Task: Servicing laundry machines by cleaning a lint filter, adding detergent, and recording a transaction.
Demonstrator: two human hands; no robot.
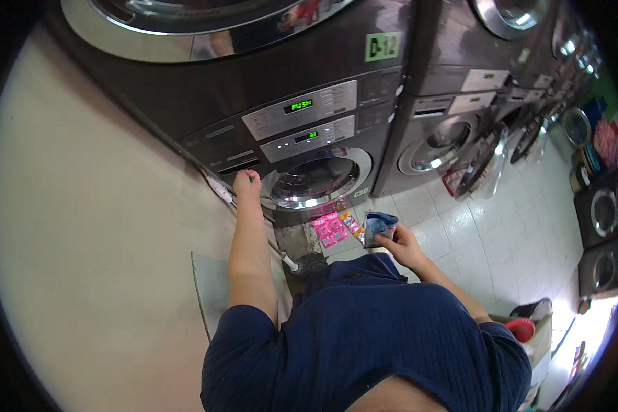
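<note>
My left hand (247, 183) is closed in front of the slim drawer (239, 167) at the left of a dark stacked washing machine (206, 96). A tiny green bit shows at its fingers; what it is I cannot make out. At waist height, my right hand (406, 247) grips a blue and pale packet (379, 226) that looks like a detergent pouch. The round glass door (316, 178) of the lower machine is closed, with lit green displays on the control panel (302, 108) above it. Pink sachets (330, 229) and an orange sachet (351, 225) lie below the door.
A beige wall (103, 206) runs along my left. More stacked machines (439, 130) stretch off to the right, one with its round door (486, 161) swung open over the tiled floor (453, 237). A white pipe (290, 261) lies low near the wall. At the lower right sits a red object (522, 329).
</note>
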